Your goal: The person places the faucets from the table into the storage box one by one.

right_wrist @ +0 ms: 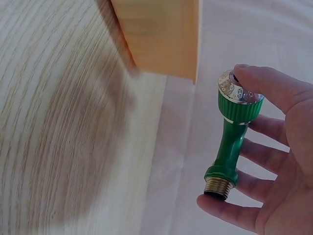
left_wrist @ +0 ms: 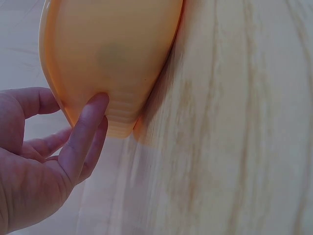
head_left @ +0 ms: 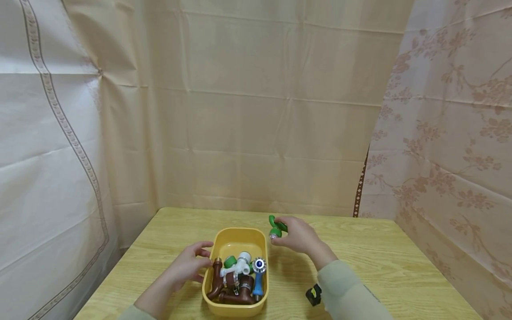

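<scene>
A green tap with a chrome knob and a brass threaded end is in my right hand. The thumb presses its knob, and one fingertip bears on the threaded end. It hangs over the table, just right of the yellow tub. Loosely bent, the fingers of my left hand touch the tub's left wall from outside. Inside the tub lie brown taps, a white tap, a blue tap with a chrome knob, and a green part partly covered by the white one.
On the wooden table, a small black and yellow object lies beside my right sleeve. A beige curtain hangs behind the table's far edge, with a patterned curtain on the right and a white one on the left.
</scene>
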The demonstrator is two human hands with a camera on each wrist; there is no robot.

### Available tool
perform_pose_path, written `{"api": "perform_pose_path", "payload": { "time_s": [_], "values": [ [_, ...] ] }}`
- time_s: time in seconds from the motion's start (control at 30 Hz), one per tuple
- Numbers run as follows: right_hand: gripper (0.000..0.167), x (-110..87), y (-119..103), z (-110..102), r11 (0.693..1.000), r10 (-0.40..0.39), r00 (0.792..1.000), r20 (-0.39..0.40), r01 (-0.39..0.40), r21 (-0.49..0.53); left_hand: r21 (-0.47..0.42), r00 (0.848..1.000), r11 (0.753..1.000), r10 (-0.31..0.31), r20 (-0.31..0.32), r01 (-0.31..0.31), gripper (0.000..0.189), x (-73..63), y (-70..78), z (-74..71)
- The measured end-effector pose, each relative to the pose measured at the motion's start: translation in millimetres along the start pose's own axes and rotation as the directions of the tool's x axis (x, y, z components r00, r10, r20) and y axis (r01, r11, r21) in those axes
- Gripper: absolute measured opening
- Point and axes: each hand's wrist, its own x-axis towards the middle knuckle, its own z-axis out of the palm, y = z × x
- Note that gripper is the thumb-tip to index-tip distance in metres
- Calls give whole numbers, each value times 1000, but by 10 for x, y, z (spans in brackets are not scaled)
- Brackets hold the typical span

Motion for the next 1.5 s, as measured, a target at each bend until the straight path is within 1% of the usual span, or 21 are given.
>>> {"api": "perform_pose_path", "payload": {
  "time_s": [0.23,0.47,0.6,0.87,1.0,1.27,1.5],
  "values": [
    [63,18,-66,14,999,-35,999,1,35,-14,9,1000,1000,6,-4,-6,63,3,-2,-1],
    [61,44,-122,44,999,-35,999,3,35,-3,11,1000,1000,3,-4,-3,63,1,4,-1],
    [61,64,-162,61,999,-50,999,6,50,2,13,1000,1000,0,-7,0,64,-9,16,-2],
    [62,93,-298,100,997,-78,996,37,77,25,1,1000,1000,15,9,-15,64,-31,30,-7],
    [61,104,-360,118,995,-88,995,48,86,43,0,1000,1000,14,12,-14,64,-34,31,-7],
    [66,115,-436,169,993,-93,991,94,86,81,3,1000,1000,2,4,-2,64,-7,9,-6],
    [66,133,-548,252,992,-115,986,119,107,68,15,1000,1000,2,-1,-2,63,-1,7,-12]
  ]
}}
